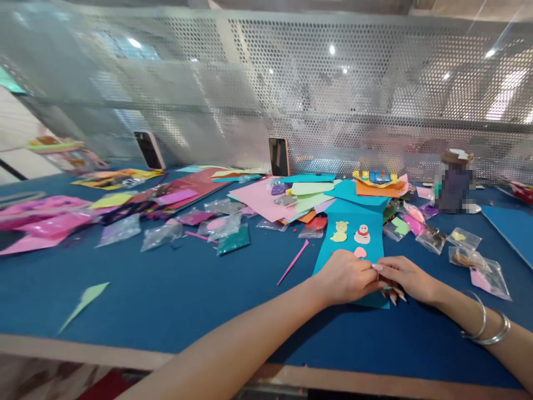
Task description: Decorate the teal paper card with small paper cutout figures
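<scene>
A bright blue paper card [322,258] lies lengthwise on the table, with a pale yellow animal figure [340,231], a white snowman with a red scarf [362,234] and a pink heart-like piece [360,253] on it. Over the card's near part rests my left hand [347,276], its fingers curled and closed. My right hand [408,279] meets it from the right, fingers bent together and touching the left fingertips. A small green spot [387,288] shows by the fingers; whether it is held or worn, I cannot tell. Anything pinched between the fingers is hidden.
Left of the card lies a pink plastic stick [293,262]. Coloured sheets [264,201] pile up behind, beside several small clear bags, like the teal one [234,240]. A phone [278,156] leans against the perforated metal screen [291,83]. A green paper scrap [85,303] lies left.
</scene>
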A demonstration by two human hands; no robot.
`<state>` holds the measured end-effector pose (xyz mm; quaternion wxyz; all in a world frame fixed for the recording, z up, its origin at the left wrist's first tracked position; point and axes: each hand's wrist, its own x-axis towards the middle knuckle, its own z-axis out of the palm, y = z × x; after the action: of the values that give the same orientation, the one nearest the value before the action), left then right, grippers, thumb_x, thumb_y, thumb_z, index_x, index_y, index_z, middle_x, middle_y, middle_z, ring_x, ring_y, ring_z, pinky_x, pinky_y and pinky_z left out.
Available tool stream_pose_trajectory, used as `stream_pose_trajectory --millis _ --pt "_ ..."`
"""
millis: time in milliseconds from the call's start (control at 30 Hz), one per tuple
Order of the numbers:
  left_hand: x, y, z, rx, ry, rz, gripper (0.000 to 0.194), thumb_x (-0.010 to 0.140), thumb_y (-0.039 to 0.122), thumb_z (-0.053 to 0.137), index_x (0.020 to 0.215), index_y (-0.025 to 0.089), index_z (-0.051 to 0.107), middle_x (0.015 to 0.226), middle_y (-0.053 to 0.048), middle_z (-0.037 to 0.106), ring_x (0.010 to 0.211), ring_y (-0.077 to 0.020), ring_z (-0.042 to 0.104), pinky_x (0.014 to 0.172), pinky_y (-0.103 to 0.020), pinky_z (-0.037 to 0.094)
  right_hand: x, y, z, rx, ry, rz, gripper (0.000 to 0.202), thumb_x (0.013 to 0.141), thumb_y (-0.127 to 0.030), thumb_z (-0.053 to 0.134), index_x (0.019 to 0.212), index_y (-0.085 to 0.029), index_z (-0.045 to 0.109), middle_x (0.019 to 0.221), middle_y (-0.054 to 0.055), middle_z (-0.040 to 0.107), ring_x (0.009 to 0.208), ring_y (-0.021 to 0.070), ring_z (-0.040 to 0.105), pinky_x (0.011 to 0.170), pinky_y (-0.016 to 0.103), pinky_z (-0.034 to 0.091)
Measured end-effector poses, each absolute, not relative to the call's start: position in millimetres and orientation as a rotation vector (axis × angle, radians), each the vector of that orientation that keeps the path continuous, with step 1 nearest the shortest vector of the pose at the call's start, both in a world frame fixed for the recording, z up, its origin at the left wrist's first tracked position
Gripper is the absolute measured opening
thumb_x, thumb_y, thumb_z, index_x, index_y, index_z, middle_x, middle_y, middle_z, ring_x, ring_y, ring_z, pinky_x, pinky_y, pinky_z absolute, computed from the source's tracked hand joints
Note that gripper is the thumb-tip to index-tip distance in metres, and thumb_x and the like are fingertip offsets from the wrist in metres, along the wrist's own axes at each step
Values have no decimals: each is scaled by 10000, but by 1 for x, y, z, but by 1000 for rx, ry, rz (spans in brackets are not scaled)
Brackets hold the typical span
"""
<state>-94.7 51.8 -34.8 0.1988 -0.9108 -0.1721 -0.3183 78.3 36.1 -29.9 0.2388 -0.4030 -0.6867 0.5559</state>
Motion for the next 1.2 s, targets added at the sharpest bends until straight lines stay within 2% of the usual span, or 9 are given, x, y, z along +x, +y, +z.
stream_pose_trajectory --millis 200,367,567,700,900,1033,1200 --pt "-96 56 -39 -2529 -646 -952 475 849 468 377 526 156 532 469 -2 541 391 -98 472 401 -227 179 78 39 -33 -1088 -1826 1583 443 766 -579 430 681 -144 426 505 -34 499 341 64 484 282 128 306" --pt "-95 58 -43 -2609 -869 -873 557 854 525 286 561 135 555 530 -39 582 400 -117 499 394 -223 176 75 41 -32 -1069 -1802 1605 430 746 -560 455 669 -137 443 539 -14 532 335 65 476 256 129 295" --pt "-97 57 -40 -2690 -779 -823 583 897 427 210 525 131 548 476 -36 555 377 -109 483 390 -222 201 73 40 -33 -1042 -1823 1561 564 775 -605 299 633 -106 520 504 13 529 307 60 423 268 151 285" --pt "-99 55 -35 -2779 -657 -800 558 900 290 208 474 143 537 443 -19 548 366 -93 473 391 -221 225 73 37 -31 -1067 -1883 1520 603 765 -642 332 575 -104 527 439 -2 484 295 51 381 279 151 252" --pt "-96 49 -37 -2824 -637 -814 492 860 208 253 463 137 535 453 -25 556 358 -94 471 411 -221 287 73 35 -29 -1041 -1947 1522 567 784 -630 355 598 -119 514 492 -10 485 351 43 386 343 154 280" --pt "-96 46 -44 -2823 -650 -817 427 833 212 315 464 134 515 461 -28 547 370 -98 469 430 -223 311 74 34 -30 -1073 -1985 1503 533 799 -619 344 649 -133 502 540 -3 508 398 67 439 371 166 322" --pt "-96 48 -47 -2738 -601 -919 433 862 292 344 485 150 502 413 -3 479 365 -99 434 408 -228 262 76 31 -30 -1098 -2091 1372 426 810 -538 424 670 -148 523 527 -18 487 460 87 463 425 177 341"
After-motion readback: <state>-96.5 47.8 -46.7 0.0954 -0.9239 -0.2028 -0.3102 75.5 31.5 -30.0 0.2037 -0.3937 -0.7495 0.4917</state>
